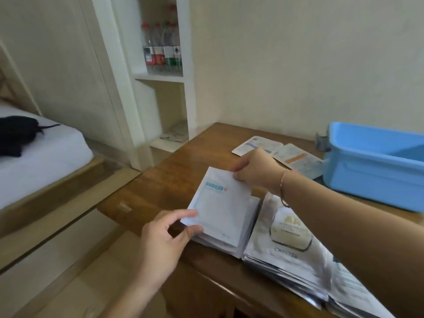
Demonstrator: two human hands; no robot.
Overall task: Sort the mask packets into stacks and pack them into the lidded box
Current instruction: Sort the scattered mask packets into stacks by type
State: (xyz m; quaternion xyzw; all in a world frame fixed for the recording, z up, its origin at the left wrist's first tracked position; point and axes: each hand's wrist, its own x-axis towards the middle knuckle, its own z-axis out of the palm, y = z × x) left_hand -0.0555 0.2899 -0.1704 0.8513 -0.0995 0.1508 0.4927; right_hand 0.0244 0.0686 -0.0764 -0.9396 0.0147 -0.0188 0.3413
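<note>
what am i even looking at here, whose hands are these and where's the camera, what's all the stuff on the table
There is one picture, taken by a camera worn on a person's head, looking forward and down at their own two bare hands. No machine is involved.

The left hand and the right hand together hold a white packet by opposite corners, just over a stack of similar white packets on the wooden table. Beside it lies a silver stack. Farther back lie two loose packets, and to the right stands an open blue box.

Off the table, bottles stand on a shelf and a bed is at the left.
</note>
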